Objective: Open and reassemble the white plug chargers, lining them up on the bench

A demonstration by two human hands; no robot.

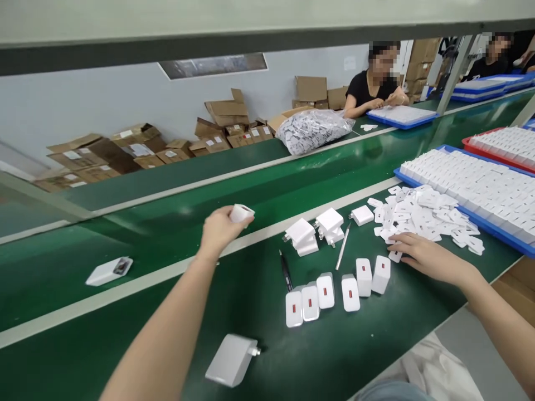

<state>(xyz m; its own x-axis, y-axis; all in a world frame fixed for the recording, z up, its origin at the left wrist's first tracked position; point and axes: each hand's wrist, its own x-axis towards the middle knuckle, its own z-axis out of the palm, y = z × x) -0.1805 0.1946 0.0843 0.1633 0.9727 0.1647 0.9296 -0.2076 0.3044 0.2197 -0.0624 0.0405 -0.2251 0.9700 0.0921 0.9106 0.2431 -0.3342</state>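
Observation:
My left hand (220, 228) is stretched out over the green conveyor belt (175, 223) and grips a white charger (242, 213). My right hand (422, 256) rests on the green table, fingertips on a small white sticker (394, 256) at the edge of a pile of white stickers (426, 214). Between my hands stands a row of several white chargers (334, 289) with red ports facing up. Behind them lie a few more stacked chargers (317, 228), a white pen (343, 246) and a black pen (285, 270).
One charger (109, 270) lies on the belt at left, another (232, 359) near my left forearm. A blue tray (472, 186) full of white chargers sits at right, a red tray (501, 145) behind it. Across the belt two people sit at blue trays, near a plastic bag (311, 129) and cardboard boxes (137, 147).

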